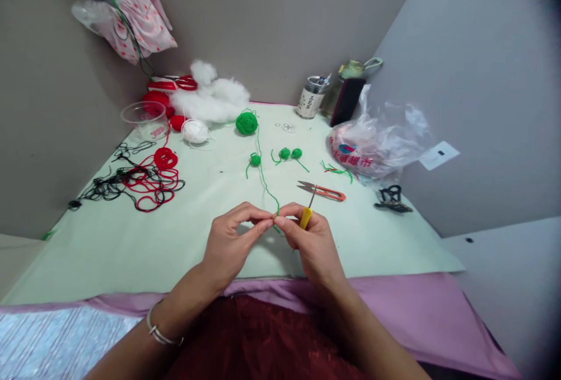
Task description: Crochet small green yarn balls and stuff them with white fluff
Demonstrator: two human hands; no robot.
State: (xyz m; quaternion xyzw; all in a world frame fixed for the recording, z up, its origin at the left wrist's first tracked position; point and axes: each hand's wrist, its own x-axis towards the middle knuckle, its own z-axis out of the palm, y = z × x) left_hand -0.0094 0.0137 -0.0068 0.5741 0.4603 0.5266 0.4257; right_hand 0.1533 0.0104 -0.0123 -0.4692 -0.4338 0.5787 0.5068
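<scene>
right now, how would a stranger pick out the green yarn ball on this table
On the pale green tabletop, find the heap of white stuffing toward the far edge. The green yarn ball sits by its front right end, a strand trailing toward the left hand and right hand. It is clearly bigger than the three small green pieces nearer the person.

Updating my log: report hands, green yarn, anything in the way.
Left hand, right hand: pinching green yarn. Yellow-handled tool in right hand. Orange snips lying beyond, not blocking.

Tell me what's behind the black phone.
A greenish bottle stands behind the black phone: its top and left edge show; the phone covers much of its body.
</scene>
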